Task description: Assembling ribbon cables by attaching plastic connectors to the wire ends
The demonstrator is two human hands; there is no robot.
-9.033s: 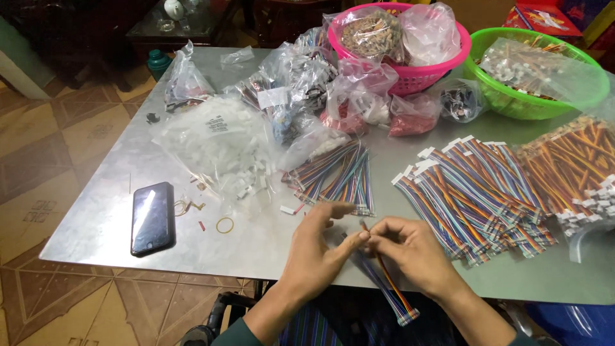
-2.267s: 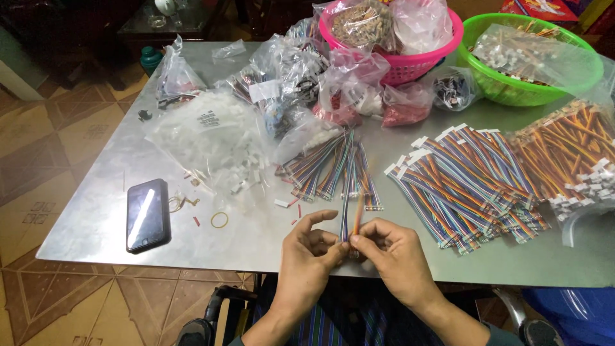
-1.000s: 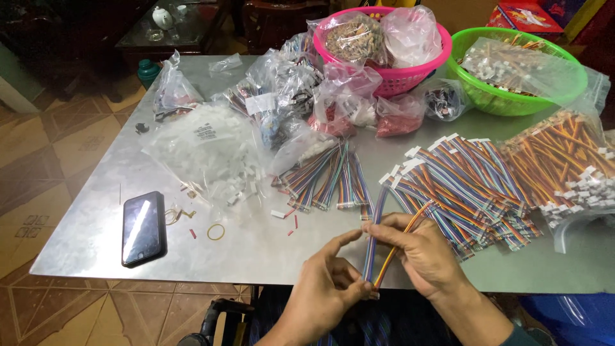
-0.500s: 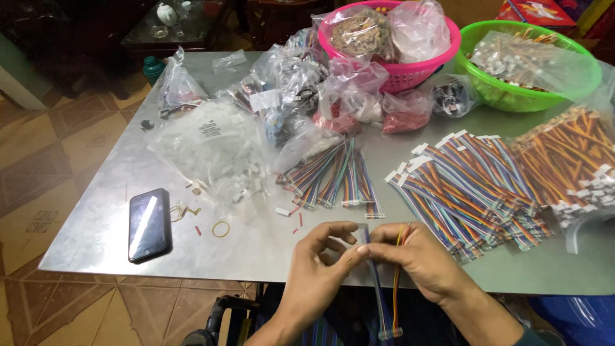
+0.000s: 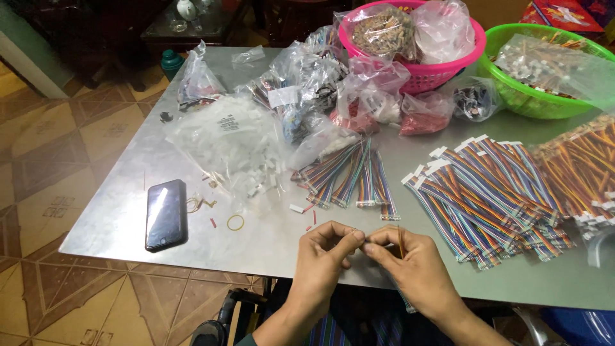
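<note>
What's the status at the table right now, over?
Both hands pinch one ribbon cable: left hand, right hand, cable at the table edge. Cable pile just ahead. Nothing in the way.

Phone lying left of hands; cable bundles right; bags and baskets behind, on table.

Metal table bearing phone, rubber band, plastic bags, ribbon-cable bundles and baskets beyond the hands' pinch.
</note>
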